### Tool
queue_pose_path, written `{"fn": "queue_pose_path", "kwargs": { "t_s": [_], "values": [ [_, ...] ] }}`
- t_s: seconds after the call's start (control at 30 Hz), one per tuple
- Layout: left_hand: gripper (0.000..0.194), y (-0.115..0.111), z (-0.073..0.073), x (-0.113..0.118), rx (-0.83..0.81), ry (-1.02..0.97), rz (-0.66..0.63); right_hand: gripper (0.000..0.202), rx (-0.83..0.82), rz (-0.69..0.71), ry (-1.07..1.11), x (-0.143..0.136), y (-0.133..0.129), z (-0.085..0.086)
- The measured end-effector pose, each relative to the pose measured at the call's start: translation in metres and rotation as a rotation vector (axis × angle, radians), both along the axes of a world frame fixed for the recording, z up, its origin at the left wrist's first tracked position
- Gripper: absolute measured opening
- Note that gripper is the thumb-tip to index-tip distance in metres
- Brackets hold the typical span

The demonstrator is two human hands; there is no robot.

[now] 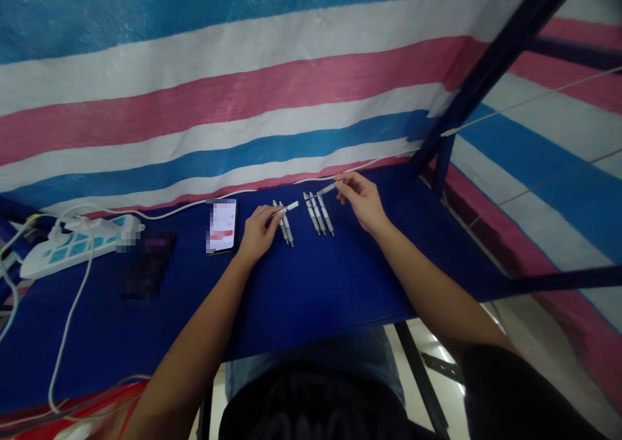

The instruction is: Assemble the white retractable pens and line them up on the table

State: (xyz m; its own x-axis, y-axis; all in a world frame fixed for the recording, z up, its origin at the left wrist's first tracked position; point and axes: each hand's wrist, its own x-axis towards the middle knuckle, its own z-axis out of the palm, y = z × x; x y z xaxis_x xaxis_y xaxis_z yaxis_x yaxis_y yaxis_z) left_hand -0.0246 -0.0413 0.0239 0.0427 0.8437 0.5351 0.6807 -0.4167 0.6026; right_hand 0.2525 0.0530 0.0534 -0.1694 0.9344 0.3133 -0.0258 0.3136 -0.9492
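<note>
Pinched between the fingertips of my left hand (259,232) is the white barrel part of a pen (292,205). My right hand (363,201) pinches the pen's other, greyish translucent part (327,188). A thin dark refill (308,198) spans the gap between the two parts, so the pen is partly pulled apart. It is held slanting, its right end farther from me, above the table. Two white pens (287,228) lie side by side near my left fingertips, partly covered by them. Three more white pens (318,216) lie side by side between my hands.
A blue-covered table (301,291) carries a lit phone (223,226) left of my left hand. Farther left are a blurred dark object (148,265) and a white power strip (80,242) with cables. Striped sheeting (243,116) hangs behind; a dark blue frame post (466,96) stands right.
</note>
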Motion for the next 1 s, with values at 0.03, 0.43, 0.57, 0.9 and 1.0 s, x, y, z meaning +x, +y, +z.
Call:
{"fn": "queue_pose_path", "kwargs": {
  "t_s": [0.03, 0.43, 0.57, 0.9, 1.0],
  "values": [
    [0.033, -0.0001, 0.0, -0.0001, -0.005, -0.001, 0.001, 0.024, -0.005, 0.001, -0.007, -0.0005, -0.0007, 0.0002],
    [0.031, 0.0005, -0.0008, -0.0008, -0.036, -0.024, -0.008, 0.025, 0.018, 0.011, -0.022, 0.0025, 0.0015, 0.0001],
    [0.03, 0.0002, -0.0008, -0.0005, -0.029, -0.027, -0.017, 0.025, 0.013, -0.011, -0.016, 0.0033, 0.0026, -0.0001],
    [0.029, 0.0014, -0.0024, -0.0017, -0.019, -0.031, -0.003, 0.02, -0.022, 0.02, -0.009, -0.0007, -0.0003, -0.002],
    [0.029, 0.0017, -0.0032, -0.0013, -0.019, -0.038, -0.009, 0.023, -0.016, 0.013, -0.007, 0.0002, 0.0018, -0.003]
  ]
}}
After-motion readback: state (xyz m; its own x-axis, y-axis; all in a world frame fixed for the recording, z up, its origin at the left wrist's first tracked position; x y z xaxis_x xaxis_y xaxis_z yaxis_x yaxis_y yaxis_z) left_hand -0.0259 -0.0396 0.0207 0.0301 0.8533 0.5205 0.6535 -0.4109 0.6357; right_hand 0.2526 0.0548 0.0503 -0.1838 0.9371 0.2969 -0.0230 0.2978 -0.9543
